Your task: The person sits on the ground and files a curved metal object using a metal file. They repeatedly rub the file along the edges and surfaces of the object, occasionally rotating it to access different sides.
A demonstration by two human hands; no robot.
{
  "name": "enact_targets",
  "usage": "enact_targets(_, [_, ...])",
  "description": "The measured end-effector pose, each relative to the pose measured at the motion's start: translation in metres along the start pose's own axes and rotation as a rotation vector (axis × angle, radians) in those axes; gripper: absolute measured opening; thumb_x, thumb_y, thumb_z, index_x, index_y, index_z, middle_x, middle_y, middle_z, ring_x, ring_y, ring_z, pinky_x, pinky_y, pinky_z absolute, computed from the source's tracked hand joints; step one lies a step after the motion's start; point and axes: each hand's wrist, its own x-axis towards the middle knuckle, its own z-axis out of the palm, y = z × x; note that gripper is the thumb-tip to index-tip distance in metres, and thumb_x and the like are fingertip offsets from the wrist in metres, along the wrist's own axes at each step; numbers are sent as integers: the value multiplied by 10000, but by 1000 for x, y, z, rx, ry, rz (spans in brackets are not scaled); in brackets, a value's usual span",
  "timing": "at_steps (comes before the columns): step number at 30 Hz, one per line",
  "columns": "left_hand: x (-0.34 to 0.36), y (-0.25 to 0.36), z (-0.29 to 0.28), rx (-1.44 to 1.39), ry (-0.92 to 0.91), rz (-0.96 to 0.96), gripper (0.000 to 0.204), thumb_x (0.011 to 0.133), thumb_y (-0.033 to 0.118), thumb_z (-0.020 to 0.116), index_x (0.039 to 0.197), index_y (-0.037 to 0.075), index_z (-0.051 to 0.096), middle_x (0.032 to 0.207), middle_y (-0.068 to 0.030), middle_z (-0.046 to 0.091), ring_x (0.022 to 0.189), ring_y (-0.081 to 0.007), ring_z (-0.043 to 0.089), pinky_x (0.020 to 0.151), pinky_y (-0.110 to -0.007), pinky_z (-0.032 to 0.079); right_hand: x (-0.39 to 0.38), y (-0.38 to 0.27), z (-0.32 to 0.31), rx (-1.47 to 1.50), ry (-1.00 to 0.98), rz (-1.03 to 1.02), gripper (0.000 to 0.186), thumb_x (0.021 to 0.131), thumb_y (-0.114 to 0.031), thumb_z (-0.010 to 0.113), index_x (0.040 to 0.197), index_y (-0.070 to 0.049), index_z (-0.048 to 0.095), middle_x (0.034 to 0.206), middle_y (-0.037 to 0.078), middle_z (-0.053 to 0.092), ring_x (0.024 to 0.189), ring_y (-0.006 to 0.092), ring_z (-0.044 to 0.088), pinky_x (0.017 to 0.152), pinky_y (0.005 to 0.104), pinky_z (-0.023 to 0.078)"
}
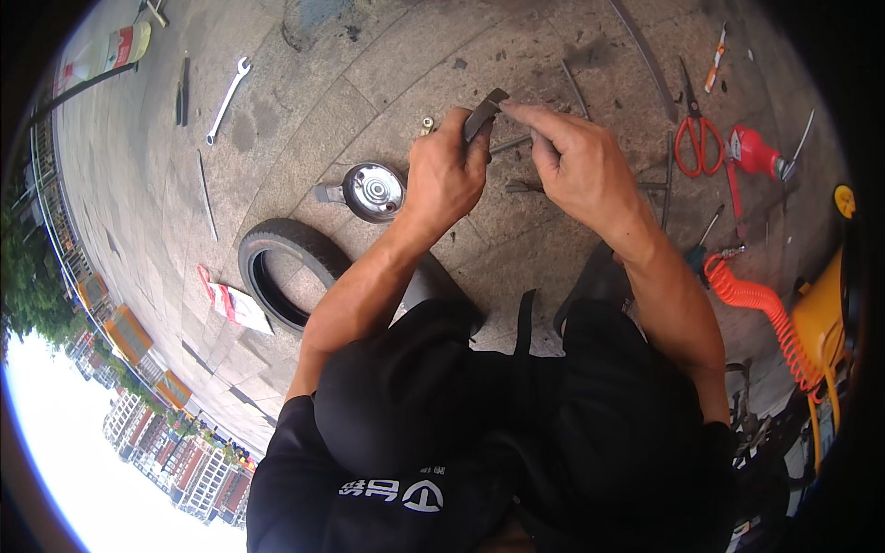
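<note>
My left hand [447, 170] grips a dark flat piece [484, 111], held up tilted above the pavement [350, 101], with a small brass-colored fitting [427, 124] showing beside the knuckles. My right hand [581, 166] has its index finger reaching onto the top end of that piece, the other fingers curled under; whether it pinches anything I cannot make out. Below and left of my left hand lies a round metal part [376, 192] with a silver face. Dark metal rods [573, 88] lie on the ground behind and under my right hand.
A black tire [256, 247] lies left of my legs, near a red-and-white packet [235, 304]. A wrench [228, 100] and pliers [182, 92] lie far left. Red scissors [699, 143], a red bottle [756, 152], a screwdriver [701, 244], a coiled orange hose [756, 300] and a yellow machine [819, 304] are right.
</note>
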Motion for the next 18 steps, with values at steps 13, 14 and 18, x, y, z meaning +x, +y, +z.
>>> enact_targets(13, [-1, -2, 2, 98, 47, 27, 154, 927, 134, 650, 1036, 32, 614, 714, -258, 655, 726, -490, 659, 651, -551, 511, -6, -2, -4, -26, 11, 12, 366, 905, -22, 640, 1260, -95, 695, 1085, 187, 737, 929, 363, 729, 793, 429, 599])
enact_targets(14, [-1, -2, 1, 103, 55, 32, 153, 927, 135, 651, 1037, 33, 618, 716, -258, 656, 726, -487, 662, 652, -548, 514, -9, -4, -3, -44, -84, -16, 373, 903, -21, 638, 1265, -96, 692, 1047, 180, 741, 899, 360, 728, 783, 430, 598])
enact_targets(18, [-3, -1, 1, 99, 37, 22, 154, 930, 137, 651, 1045, 38, 625, 720, -254, 663, 724, -479, 669, 656, -540, 522, -11, -3, 1, -33, 11, -63, 405, 889, -17, 648, 1282, -109, 684, 978, 177, 736, 864, 362, 722, 762, 436, 594])
